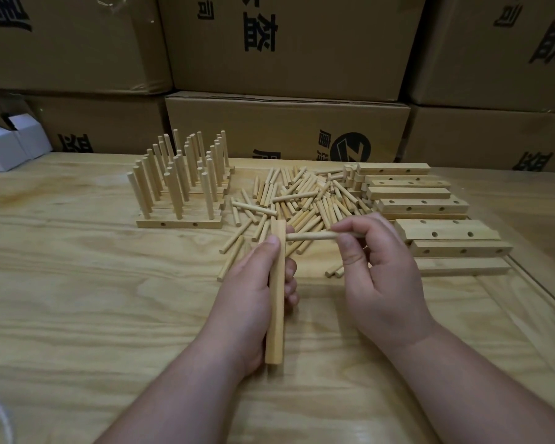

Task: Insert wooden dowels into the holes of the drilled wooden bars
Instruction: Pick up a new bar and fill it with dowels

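Head view: left fingers grip bar; right fingers pinch dowel; box writing unreadable.

At frame centre, the left hand grips a wooden bar lengthwise; the right hand pinches a dowel whose tip meets the bar's upper end

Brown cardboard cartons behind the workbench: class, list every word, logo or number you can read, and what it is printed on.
Round black logo, slanted "Z" inside: on the brown cardboard carton at centre.
Large black characters on the other stacked brown cartons: cropped or upside down, not readable.
Wooden bars, dowels, white boxes: no text.
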A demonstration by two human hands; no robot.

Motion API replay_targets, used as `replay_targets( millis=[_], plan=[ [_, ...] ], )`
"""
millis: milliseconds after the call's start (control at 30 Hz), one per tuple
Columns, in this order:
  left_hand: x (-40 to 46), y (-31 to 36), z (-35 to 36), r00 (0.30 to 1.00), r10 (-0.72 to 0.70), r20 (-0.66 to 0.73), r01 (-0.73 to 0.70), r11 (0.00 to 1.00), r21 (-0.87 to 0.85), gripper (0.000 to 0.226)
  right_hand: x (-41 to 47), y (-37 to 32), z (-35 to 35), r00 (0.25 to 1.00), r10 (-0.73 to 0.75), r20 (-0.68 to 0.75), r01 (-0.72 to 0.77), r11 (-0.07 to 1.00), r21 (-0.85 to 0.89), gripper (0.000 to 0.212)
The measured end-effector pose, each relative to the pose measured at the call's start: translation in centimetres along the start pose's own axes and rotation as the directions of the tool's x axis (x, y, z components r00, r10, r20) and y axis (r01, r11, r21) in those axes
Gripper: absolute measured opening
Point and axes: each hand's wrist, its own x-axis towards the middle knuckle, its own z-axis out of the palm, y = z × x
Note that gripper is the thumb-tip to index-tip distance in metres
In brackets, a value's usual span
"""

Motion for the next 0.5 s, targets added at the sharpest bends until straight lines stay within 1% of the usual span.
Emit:
replay_targets(
  millis=[200, 333, 500],
  plan=[
    [-0.04, 0.15, 0.04, 1.0, -0.017, 0.015, 0.017, 1.0, 0.017, 0.034, -0.04, 0.09, -0.05, 0.993, 0.106, 0.053, -0.108, 0.994, 0.019, 0.012],
    [-0.06, 0.12, -0.17, 1.0, -0.022, 0.017, 0.022, 1.0, -0.012, 0.034, -0.15, 0.12, -0.05, 0.985, 0.155, 0.07, -0.157, 0.987, 0.035, 0.01],
    [0.0, 0.38, -0.26, 0.999, 0.013, 0.033, -0.011, 0.999, -0.051, 0.028, -0.23, 0.19, 0.0, 0.98, 0.193, 0.046, -0.194, 0.981, 0.013, 0.01]
  ],
)
